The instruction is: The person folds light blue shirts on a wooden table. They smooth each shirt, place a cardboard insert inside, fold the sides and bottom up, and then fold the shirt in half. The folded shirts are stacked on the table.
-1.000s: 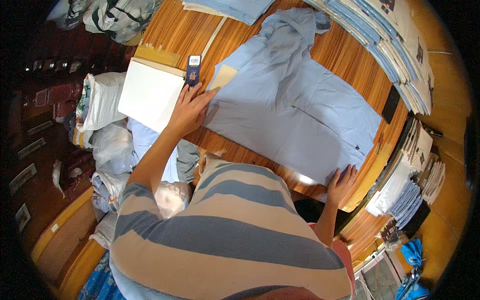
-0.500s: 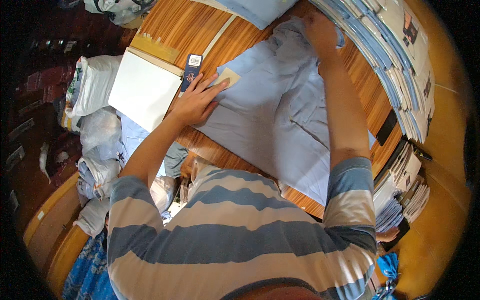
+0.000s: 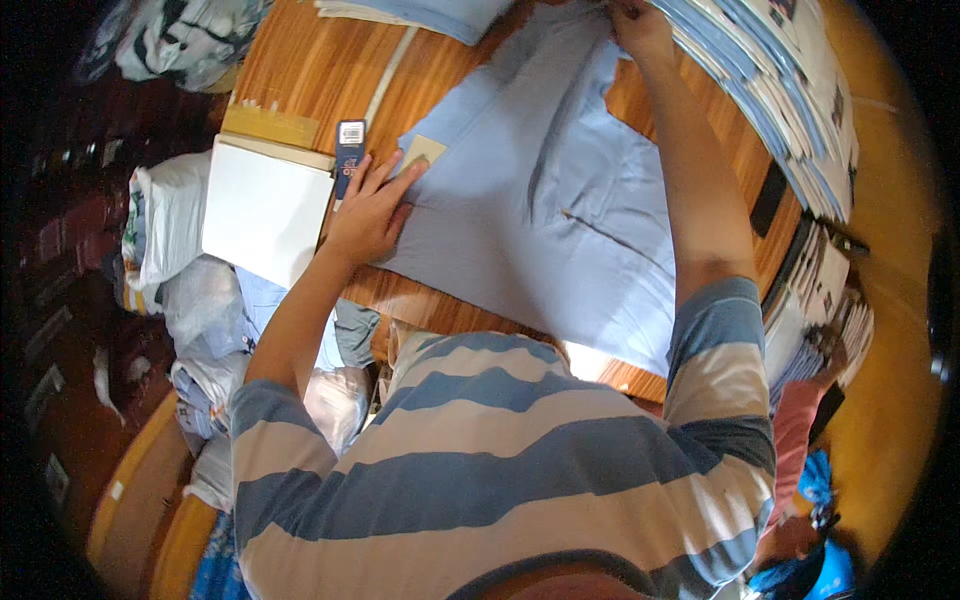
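Observation:
A light blue shirt lies spread over a wood-grained table, with creases across its middle and right side. My left hand rests flat at its left edge, fingers stretched and apart. Under the fingertips is a small cream card on the cloth. A dark blue tag with a white label lies just beyond those fingers. My right arm reaches to the far side, where my right hand is closed on the shirt's far end. Its fingertips are partly hidden near the frame's top.
Tall stacks of folded, packed shirts line the right side. More folded blue cloth sits at the far edge. A white board lies left, beside plastic-wrapped bundles. Another person's pink-red sleeve shows at lower right.
My right hand has drawn the shirt's far end farther away, and the bunched cloth there lies straighter. My left hand stays on the card. The pink-red sleeve has come into view.

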`<state>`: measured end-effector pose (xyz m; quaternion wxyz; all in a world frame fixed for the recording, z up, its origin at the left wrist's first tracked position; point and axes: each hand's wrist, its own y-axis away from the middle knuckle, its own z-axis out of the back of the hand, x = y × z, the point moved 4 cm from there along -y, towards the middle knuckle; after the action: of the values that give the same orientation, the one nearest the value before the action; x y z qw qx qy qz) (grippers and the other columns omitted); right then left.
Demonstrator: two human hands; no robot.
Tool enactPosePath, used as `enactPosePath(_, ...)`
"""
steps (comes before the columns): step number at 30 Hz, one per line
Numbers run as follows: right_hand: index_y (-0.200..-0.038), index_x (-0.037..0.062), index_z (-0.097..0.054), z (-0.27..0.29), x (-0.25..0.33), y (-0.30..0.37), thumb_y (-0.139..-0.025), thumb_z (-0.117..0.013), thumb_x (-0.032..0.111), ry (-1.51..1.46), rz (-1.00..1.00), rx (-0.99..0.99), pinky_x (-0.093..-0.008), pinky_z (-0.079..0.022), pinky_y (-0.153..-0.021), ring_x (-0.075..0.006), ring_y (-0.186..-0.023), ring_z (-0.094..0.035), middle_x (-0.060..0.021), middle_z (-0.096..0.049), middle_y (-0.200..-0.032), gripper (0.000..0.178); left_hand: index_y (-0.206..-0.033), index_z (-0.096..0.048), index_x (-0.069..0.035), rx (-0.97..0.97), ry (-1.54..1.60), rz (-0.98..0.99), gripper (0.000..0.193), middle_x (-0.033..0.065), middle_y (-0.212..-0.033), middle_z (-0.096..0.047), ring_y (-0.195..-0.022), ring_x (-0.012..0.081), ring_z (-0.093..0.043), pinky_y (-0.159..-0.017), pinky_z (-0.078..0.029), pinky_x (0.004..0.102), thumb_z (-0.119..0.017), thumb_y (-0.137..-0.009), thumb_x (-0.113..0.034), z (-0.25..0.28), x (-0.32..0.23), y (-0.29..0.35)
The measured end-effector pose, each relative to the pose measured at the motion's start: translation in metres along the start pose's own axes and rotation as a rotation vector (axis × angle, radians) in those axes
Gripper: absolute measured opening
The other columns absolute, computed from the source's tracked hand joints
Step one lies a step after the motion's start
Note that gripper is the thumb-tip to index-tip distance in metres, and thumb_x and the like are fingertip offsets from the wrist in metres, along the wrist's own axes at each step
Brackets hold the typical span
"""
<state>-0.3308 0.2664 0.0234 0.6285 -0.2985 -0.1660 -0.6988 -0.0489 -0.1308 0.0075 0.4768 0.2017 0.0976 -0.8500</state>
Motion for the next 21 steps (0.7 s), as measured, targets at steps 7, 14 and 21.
enactPosePath(7, -0.144, -0.0005, -0.058, 0.089, -0.029, 0.24, -0.104, -0.063, 0.025, 0.028, 0.238, -0.189, -0.0484, -0.043, -0.116, -0.046, -0.134, -0.057, -0.0275, -0.059, -0.146, 0.048, -0.158, -0.046, -0.013, -0.056, -0.048, 0.008, 0.064, 0.0085, -0.157, -0.053, -0.152, 0.0342, -0.04, -0.127, -0.024, 0.0572, -0.062, -0.097, -0.007, -0.004, -0.006, 0.006)
enactPosePath(14, -0.166, 0.0146, -0.034, 0.192, -0.189, 0.497, -0.11, -0.044, 0.048, 0.519, -0.343, -0.071, -0.0616, -0.015, -0.128, -0.044, -0.161, -0.018, -0.0141, -0.024, -0.175, 0.066, -0.161, -0.043, -0.014, 0.009, -0.16, -0.017, 0.065, 0.0116, -0.161, -0.047, -0.154, 0.0367, -0.035, -0.127, -0.021, 0.0587, -0.056, -0.098, -0.002, -0.013, 0.009, 0.009)
enactPosePath(21, -0.168, 0.016, -0.031, 0.194, -0.197, 0.496, -0.111, -0.043, 0.049, 0.495, -0.335, -0.067, -0.0615, -0.014, -0.128, -0.0437, -0.16, -0.019, -0.0139, -0.024, -0.175, 0.067, -0.161, -0.042, -0.014, 0.04, -0.21, 0.035, 0.064, 0.0186, -0.158, -0.048, -0.154, 0.0384, -0.034, -0.128, -0.02, 0.0587, -0.054, -0.099, -0.004, -0.009, 0.002, 0.011)
